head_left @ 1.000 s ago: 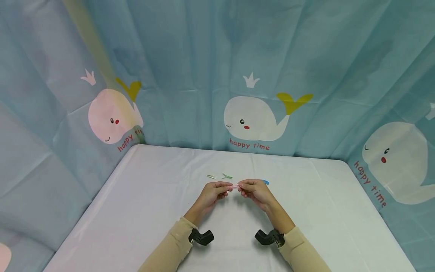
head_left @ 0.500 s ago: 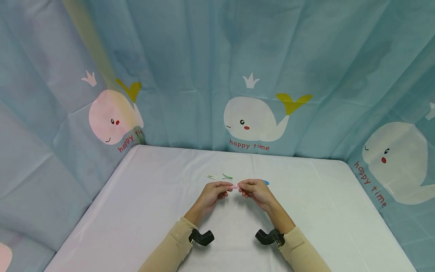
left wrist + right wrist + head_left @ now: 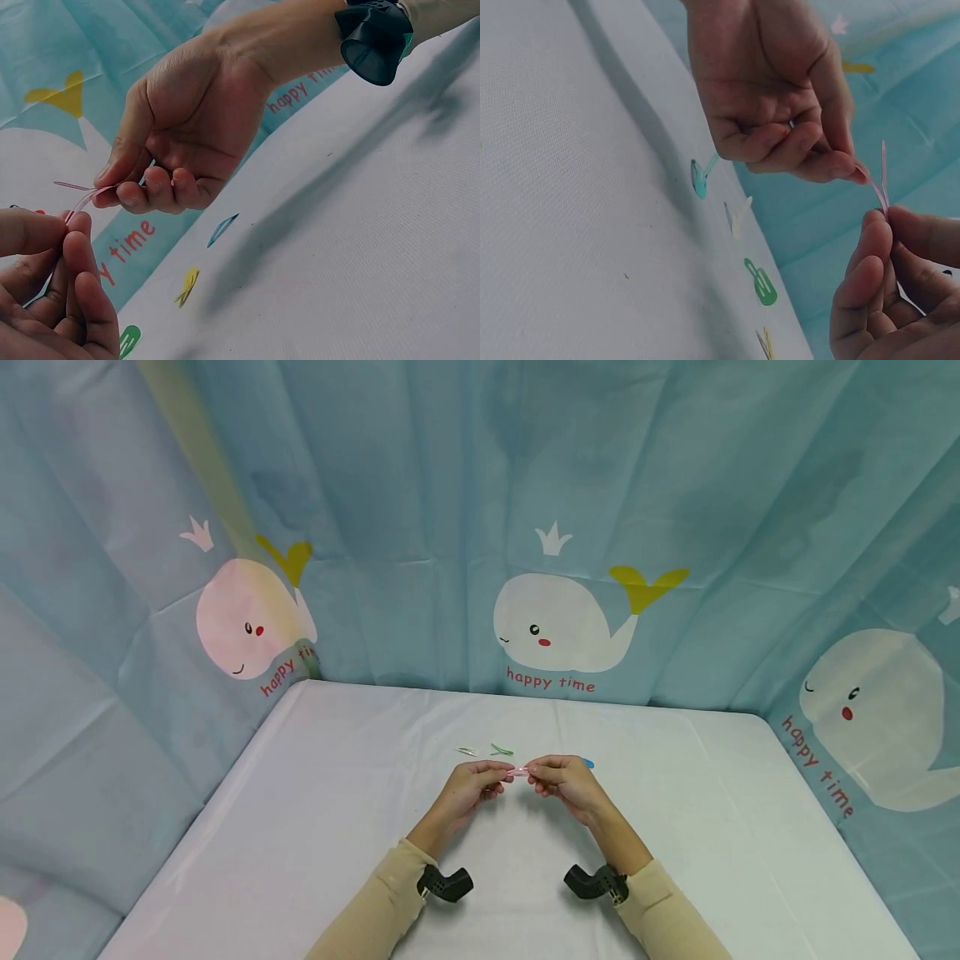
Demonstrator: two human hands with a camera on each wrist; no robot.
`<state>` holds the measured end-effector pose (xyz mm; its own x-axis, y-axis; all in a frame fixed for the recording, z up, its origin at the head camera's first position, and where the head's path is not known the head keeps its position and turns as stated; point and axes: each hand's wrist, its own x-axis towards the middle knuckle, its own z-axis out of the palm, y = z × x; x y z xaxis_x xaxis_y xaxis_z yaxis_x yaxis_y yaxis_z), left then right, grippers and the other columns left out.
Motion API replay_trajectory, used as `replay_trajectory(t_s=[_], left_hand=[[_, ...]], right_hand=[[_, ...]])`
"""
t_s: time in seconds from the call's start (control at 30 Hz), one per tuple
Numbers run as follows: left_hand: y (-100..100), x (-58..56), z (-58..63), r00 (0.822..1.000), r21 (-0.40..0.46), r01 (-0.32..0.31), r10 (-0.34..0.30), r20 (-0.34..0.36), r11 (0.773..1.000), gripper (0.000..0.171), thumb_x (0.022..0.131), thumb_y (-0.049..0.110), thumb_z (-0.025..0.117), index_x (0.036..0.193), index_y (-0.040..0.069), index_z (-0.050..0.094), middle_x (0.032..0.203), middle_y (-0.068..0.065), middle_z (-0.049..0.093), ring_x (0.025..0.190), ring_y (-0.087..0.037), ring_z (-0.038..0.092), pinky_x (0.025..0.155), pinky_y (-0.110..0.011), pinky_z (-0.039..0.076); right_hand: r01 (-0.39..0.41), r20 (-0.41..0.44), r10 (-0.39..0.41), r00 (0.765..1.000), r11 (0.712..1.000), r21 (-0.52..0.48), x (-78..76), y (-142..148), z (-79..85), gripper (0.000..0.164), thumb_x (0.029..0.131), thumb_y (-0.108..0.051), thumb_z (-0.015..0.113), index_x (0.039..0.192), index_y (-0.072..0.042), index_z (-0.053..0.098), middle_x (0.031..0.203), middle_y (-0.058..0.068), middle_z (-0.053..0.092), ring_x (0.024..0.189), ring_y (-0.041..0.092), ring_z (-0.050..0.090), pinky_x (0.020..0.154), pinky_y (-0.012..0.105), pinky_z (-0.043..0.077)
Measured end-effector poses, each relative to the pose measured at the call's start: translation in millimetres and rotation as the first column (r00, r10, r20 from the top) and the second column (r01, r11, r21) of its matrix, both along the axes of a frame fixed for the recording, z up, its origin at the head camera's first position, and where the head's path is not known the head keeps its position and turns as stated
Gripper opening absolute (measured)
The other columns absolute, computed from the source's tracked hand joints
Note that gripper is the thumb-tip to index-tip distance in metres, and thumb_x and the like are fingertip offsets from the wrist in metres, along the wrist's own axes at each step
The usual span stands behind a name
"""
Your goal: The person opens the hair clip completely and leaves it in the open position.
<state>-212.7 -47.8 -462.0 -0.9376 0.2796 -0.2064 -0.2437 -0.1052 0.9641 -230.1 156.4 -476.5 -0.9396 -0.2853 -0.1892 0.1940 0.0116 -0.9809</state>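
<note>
Between both hands a pink snap hair clip (image 3: pixel 519 772) is held above the table, its two thin arms spread apart in the right wrist view. My left hand (image 3: pixel 471 787) pinches one end with thumb and forefinger, and my right hand (image 3: pixel 564 785) pinches the other. The left wrist view has the clip (image 3: pixel 85 199) bent slightly, the right hand (image 3: pixel 195 124) above it and the left hand (image 3: pixel 56 289) at lower left. The ends of the clip are hidden under the fingertips.
Beyond the hands, several hair clips lie on the white tablecloth (image 3: pixel 337 793): a pale one (image 3: pixel 467 751), a green one (image 3: pixel 502 749) and a blue one (image 3: pixel 588 762) partly behind the right hand. A yellow clip (image 3: pixel 187 286) shows too. A whale-print curtain (image 3: pixel 420 610) surrounds the table.
</note>
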Motion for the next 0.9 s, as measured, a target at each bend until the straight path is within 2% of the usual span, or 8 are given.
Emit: replay_trajectory(t_s=[0.1, 0.27, 0.4, 0.57, 0.77, 0.9], left_hand=[[0.6, -1.6, -2.1, 1.0, -0.013, 0.0, 0.0, 0.008, 1.0, 0.025, 0.092, 0.007, 0.062, 0.112, -0.008, 0.068, 0.079, 0.004, 0.071, 0.068, -0.007, 0.058, 0.069, -0.023, 0.048], [3.4, -9.9, -15.2, 1.0, -0.047, 0.005, -0.005, 0.006, 0.999, 0.026, 0.092, 0.009, 0.063, 0.112, -0.007, 0.068, 0.08, 0.005, 0.071, 0.069, -0.007, 0.058, 0.07, -0.024, 0.048], [5.3, -13.7, -21.3, 1.0, -0.099, -0.001, -0.001, -0.028, 0.995, 0.027, 0.092, 0.014, 0.066, 0.111, -0.004, 0.07, 0.084, 0.005, 0.072, 0.072, -0.008, 0.059, 0.074, -0.029, 0.049], [5.9, -16.4, -22.0, 0.997, -0.186, -0.013, -0.002, -0.078, 0.982, 0.023, 0.091, 0.016, 0.067, 0.107, 0.0, 0.072, 0.087, 0.002, 0.073, 0.075, -0.01, 0.06, 0.08, -0.036, 0.052], [4.9, -24.0, -20.5, 0.99, -0.29, -0.027, -0.015, -0.142, 0.957, 0.02, 0.089, 0.016, 0.069, 0.102, 0.002, 0.075, 0.085, -0.001, 0.072, 0.073, -0.01, 0.059, 0.076, -0.033, 0.052], [3.3, -29.6, -19.9, 0.975, -0.394, -0.063, -0.028, -0.221, 0.917, 0.017, 0.088, 0.017, 0.07, 0.099, 0.005, 0.077, 0.084, -0.003, 0.072, 0.072, -0.01, 0.057, 0.069, -0.027, 0.048]], right_hand=[[0.004, 0.001, -0.004, 1.0, 1.0, 0.007, -0.4, 0.6, -0.9, 0.024, 0.094, -0.01, 0.062, 0.106, 0.01, 0.066, 0.076, -0.003, 0.067, 0.066, 0.008, 0.058, 0.065, 0.021, 0.052], [0.017, 0.004, -0.018, 1.0, 1.0, 0.026, -2.9, 1.7, -4.0, 0.022, 0.094, -0.009, 0.062, 0.105, 0.009, 0.067, 0.076, -0.002, 0.067, 0.066, 0.009, 0.057, 0.064, 0.021, 0.051], [0.027, 0.0, -0.027, 1.0, 0.998, 0.05, -4.7, 1.9, -5.3, 0.021, 0.094, -0.009, 0.062, 0.104, 0.009, 0.068, 0.076, -0.002, 0.067, 0.065, 0.01, 0.057, 0.063, 0.021, 0.051], [0.035, -0.021, -0.033, 0.999, 0.995, 0.091, -6.8, 0.3, -5.2, 0.021, 0.093, -0.009, 0.063, 0.103, 0.009, 0.068, 0.075, -0.001, 0.066, 0.064, 0.011, 0.057, 0.062, 0.022, 0.051], [0.044, -0.045, -0.038, 0.998, 0.989, 0.14, -12.8, -0.9, -5.5, 0.021, 0.094, -0.009, 0.062, 0.102, 0.009, 0.069, 0.075, 0.0, 0.065, 0.062, 0.012, 0.055, 0.06, 0.023, 0.049], [0.044, -0.062, -0.034, 0.998, 0.984, 0.171, -16.5, -3.1, -1.3, 0.022, 0.093, -0.009, 0.063, 0.101, 0.011, 0.069, 0.075, 0.0, 0.067, 0.061, 0.011, 0.055, 0.06, 0.023, 0.049]])
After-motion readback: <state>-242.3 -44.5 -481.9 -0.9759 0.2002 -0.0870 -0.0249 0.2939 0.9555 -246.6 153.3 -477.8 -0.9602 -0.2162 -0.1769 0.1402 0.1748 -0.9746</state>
